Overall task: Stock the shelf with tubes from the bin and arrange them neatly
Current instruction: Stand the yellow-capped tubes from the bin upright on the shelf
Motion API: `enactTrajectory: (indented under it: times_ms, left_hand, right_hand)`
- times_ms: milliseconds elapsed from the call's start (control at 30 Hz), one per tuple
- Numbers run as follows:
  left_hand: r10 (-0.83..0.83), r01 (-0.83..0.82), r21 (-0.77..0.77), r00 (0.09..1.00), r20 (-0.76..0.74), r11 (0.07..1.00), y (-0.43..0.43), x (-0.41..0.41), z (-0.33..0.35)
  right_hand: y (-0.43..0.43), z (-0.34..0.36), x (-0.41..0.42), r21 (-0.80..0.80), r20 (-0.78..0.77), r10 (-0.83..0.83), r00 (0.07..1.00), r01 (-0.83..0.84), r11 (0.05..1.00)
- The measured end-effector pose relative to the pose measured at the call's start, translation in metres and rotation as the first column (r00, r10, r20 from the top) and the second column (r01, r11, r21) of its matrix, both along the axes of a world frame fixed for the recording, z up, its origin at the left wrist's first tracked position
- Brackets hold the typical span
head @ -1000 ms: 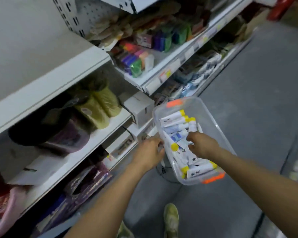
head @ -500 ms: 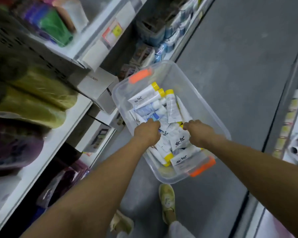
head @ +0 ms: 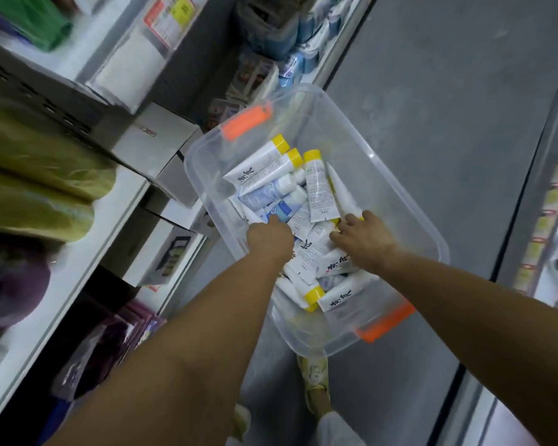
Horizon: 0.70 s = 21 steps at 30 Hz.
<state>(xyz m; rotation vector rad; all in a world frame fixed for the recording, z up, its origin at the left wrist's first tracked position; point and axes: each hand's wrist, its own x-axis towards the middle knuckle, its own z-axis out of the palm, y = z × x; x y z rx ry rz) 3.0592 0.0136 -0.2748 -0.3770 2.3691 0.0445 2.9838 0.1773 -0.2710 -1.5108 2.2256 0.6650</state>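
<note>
Head view: both bare arms reach down into the clear bin [head: 388, 188], which sits over the grey floor [head: 438, 91] beside the shelf [head: 87, 249]. White tubes [head: 319, 185] with yellow caps lie heaped in the bin, none in hand above it. The left hand [head: 269, 239] digs into the pile, fingers hidden, so its grip cannot be told. The right hand [head: 363, 243] rests on tubes, fingers [head: 348, 220] spread forward; whether its grip holds one is unclear. Orange handles [head: 247, 122] mark the bin's ends.
</note>
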Motion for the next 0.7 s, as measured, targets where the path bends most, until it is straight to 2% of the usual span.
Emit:
enactTrajectory:
  times_ms: [33, 100, 167, 200, 233, 267, 300, 333, 367, 433, 500, 567, 600, 700]
  left_hand:
    - [0.055, -0.055, 0.018, 0.998, -0.004, 0.998, -0.003, -0.001, 0.005]
    - [0.209, -0.207, 0.092, 0.978, -0.018, 0.974, -0.010, -0.002, 0.018]
    - [0.392, -0.377, 0.202, 0.919, -0.040, 0.904, -0.016, -0.003, 0.033]
    - [0.504, -0.475, 0.274, 0.862, -0.043, 0.836, -0.017, -0.003, 0.042]
    - [0.647, -0.590, 0.376, 0.762, -0.033, 0.714, -0.017, -0.004, 0.052]
    - [0.799, -0.695, 0.500, 0.601, 0.009, 0.517, -0.017, -0.003, 0.062]
    - [0.909, -0.737, 0.621, 0.406, 0.090, 0.268, -0.016, -0.001, 0.074]
    - [0.954, -0.720, 0.693, 0.235, 0.188, 0.040, -0.015, 0.003, 0.085]
    - [0.953, -0.673, 0.727, 0.113, 0.282, -0.135, -0.014, 0.011, 0.097]
    - [0.889, -0.537, 0.743, -0.032, 0.456, -0.400, -0.012, 0.032, 0.120]
    - [0.797, -0.404, 0.708, -0.098, 0.597, -0.580, -0.010, 0.056, 0.145]
    - [0.764, -0.366, 0.691, -0.096, 0.638, -0.623, -0.009, 0.080, 0.169]
    - [0.777, -0.368, 0.705, -0.085, 0.624, -0.606, -0.011, 0.091, 0.180]
    - [0.843, -0.343, 0.783, -0.059, 0.534, -0.520, -0.019, 0.126, 0.213]
  right_hand:
    - [0.002, 0.003, 0.000, -0.006, 0.020, -0.045, 0.999, 0.045, 0.999]
    - [0.003, 0.013, 0.000, -0.045, 0.100, -0.240, 0.966, 0.245, 0.968]
    - [0.002, 0.028, 0.000, -0.058, 0.213, -0.452, 0.866, 0.473, 0.879]
    - [0.002, 0.035, 0.000, -0.060, 0.263, -0.534, 0.803, 0.567, 0.822]
    - [0.001, 0.043, 0.000, -0.070, 0.320, -0.603, 0.731, 0.653, 0.754]
    - [0.000, 0.053, 0.002, -0.086, 0.397, -0.657, 0.641, 0.738, 0.669]
    - [-0.002, 0.062, 0.004, -0.105, 0.484, -0.689, 0.539, 0.818, 0.566]
    - [-0.004, 0.070, 0.007, -0.108, 0.583, -0.698, 0.417, 0.891, 0.441]
    - [-0.007, 0.079, 0.012, -0.082, 0.684, -0.675, 0.277, 0.949, 0.306]
    - [-0.012, 0.100, 0.022, 0.030, 0.821, -0.570, 0.025, 0.996, 0.086]
    - [-0.018, 0.122, 0.034, 0.122, 0.876, -0.471, -0.104, 0.993, 0.008]
    - [-0.028, 0.148, 0.048, 0.177, 0.910, -0.383, -0.159, 0.984, 0.014]
    - [-0.033, 0.161, 0.055, 0.178, 0.926, -0.345, -0.153, 0.983, 0.042]
    - [-0.055, 0.197, 0.079, 0.120, 0.943, -0.325, -0.066, 0.982, 0.149]
